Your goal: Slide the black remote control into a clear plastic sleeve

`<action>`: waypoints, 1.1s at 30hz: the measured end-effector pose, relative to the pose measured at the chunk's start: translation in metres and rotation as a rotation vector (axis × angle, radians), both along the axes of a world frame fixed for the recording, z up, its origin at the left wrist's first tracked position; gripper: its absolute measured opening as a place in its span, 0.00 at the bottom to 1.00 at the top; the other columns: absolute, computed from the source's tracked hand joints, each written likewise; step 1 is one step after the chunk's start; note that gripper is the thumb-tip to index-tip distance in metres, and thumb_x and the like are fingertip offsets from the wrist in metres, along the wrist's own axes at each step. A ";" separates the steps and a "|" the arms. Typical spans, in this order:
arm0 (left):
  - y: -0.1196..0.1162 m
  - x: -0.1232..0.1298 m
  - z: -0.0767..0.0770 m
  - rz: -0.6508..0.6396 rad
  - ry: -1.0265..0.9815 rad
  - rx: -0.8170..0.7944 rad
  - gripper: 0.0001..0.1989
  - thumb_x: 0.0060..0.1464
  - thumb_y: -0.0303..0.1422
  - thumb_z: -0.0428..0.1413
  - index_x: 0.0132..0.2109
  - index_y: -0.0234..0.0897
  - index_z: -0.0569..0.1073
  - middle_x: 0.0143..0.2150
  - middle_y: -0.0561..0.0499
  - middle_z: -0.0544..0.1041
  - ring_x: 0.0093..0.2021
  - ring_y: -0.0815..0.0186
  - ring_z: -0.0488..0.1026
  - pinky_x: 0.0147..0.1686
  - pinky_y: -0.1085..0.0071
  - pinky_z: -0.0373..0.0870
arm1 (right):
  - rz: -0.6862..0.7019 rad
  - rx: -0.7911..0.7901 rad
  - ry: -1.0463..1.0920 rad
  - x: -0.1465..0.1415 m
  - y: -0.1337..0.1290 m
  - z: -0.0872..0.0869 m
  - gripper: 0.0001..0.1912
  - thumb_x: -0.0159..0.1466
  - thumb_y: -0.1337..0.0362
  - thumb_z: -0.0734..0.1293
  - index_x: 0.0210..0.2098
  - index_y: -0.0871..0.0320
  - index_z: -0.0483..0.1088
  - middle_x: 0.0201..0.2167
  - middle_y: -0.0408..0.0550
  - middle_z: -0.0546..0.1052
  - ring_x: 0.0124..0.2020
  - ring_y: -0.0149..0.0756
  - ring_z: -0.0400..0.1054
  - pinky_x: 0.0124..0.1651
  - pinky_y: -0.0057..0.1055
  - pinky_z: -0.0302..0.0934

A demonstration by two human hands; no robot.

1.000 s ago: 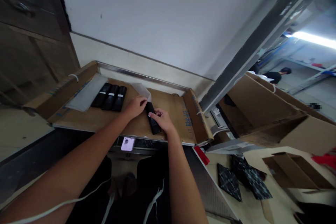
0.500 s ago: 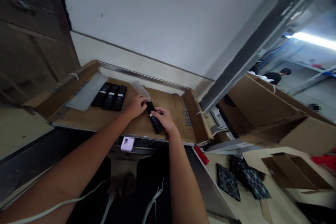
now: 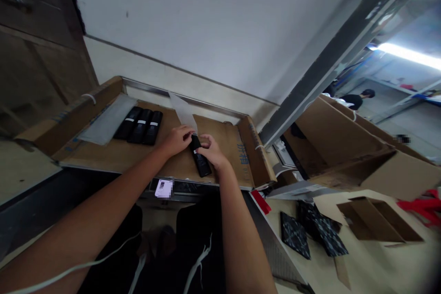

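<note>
A slim black device (image 3: 201,163), shaped like a remote control and bearing a white label, lies tilted on the cardboard lining. My right hand (image 3: 212,150) holds it from the right, thumb across the label and fingers on its side. At the device's upper end, the fingers of my left hand (image 3: 181,139) pinch the mouth of a translucent plastic bag (image 3: 182,111). The bag stretches up and left toward the back edge. How far the device's end is inside the bag is hidden by my fingers. Several similar black devices (image 3: 140,127) lie side by side to the left.
A stack of flat translucent bags (image 3: 105,121) lies at the left of the cardboard tray (image 3: 227,172), whose sides stand raised. A large open carton (image 3: 344,142) and dark patterned packages (image 3: 295,235) are at the right. A person (image 3: 356,99) is in the background.
The bag has gone from crumpled to spread out flatter and longer above the device. My right hand's fingers have lifted slightly while staying on the device. The view has shifted a little.
</note>
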State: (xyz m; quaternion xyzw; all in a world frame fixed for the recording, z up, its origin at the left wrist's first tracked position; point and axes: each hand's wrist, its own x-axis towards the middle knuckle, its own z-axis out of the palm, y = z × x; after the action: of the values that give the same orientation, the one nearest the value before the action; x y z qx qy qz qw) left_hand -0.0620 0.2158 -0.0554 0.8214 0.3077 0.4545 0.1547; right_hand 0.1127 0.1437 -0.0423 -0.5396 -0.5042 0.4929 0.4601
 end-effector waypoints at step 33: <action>-0.019 -0.002 -0.001 -0.021 0.067 -0.223 0.04 0.47 0.27 0.53 0.33 0.37 0.72 0.28 0.54 0.73 0.28 0.68 0.68 0.30 0.72 0.62 | -0.285 0.272 -0.414 -0.017 0.012 -0.017 0.12 0.53 0.56 0.69 0.26 0.56 0.65 0.23 0.38 0.69 0.26 0.29 0.62 0.32 0.26 0.55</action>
State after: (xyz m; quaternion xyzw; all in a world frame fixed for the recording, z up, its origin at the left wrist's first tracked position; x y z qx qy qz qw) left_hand -0.0643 0.1966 -0.0562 0.8171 0.3527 0.3881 0.2394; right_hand 0.0954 0.1559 -0.0594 -0.6278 -0.5679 0.2304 0.4799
